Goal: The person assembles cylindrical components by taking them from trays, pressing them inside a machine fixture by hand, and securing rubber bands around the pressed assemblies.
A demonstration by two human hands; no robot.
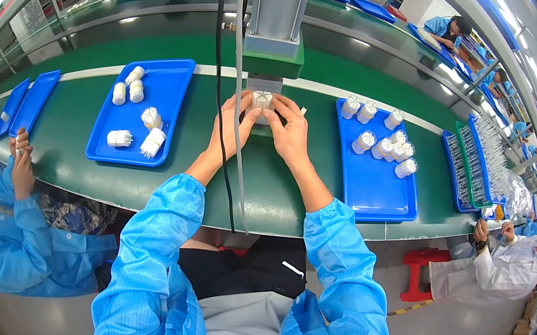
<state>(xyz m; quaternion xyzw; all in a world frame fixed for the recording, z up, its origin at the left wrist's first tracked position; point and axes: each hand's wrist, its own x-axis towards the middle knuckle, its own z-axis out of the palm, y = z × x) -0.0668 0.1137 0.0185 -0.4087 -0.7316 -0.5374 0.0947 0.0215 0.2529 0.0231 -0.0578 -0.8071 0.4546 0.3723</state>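
Note:
Both my hands meet at a white cylindrical part (261, 101) at the foot of a grey and green press (273, 46). My left hand (234, 122) curls round the part's left side, its thumb on the near face. From the right, my right hand (289, 129) closes on it the same way. The part stands upright, its top showing radial ribs. A blue tray (180, 95) on the left carries several white cylindrical parts, some lying on their sides. The blue tray (374, 191) on the right holds several more, mostly upright with clear rims.
Black and grey cables (219, 39) hang in front of the press. At the right stand stacked trays (479, 165) full of clear pieces. Co-workers sit at both sides, one in a blue smock (33, 252), one in a white coat (500, 266). A red stool (419, 272) stands right.

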